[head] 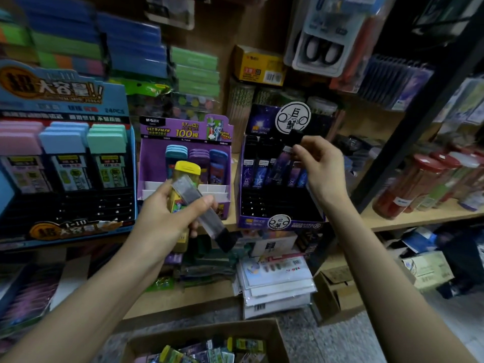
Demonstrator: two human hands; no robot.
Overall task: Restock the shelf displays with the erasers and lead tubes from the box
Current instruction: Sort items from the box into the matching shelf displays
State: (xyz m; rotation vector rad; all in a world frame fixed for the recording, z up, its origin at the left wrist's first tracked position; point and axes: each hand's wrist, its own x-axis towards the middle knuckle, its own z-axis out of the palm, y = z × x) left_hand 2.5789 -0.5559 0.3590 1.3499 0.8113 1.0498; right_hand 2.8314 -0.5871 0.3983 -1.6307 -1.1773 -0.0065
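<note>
The left hand [167, 218] grips a yellow-topped tube [186, 170] and a clear tube [201, 205] together. The right hand [322, 169] pinches a purple tube [285, 161], with the dark box [275, 203] just below it.

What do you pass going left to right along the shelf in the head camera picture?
Blue display box → purple display box → dark starry display box → red-capped tubs.
</note>
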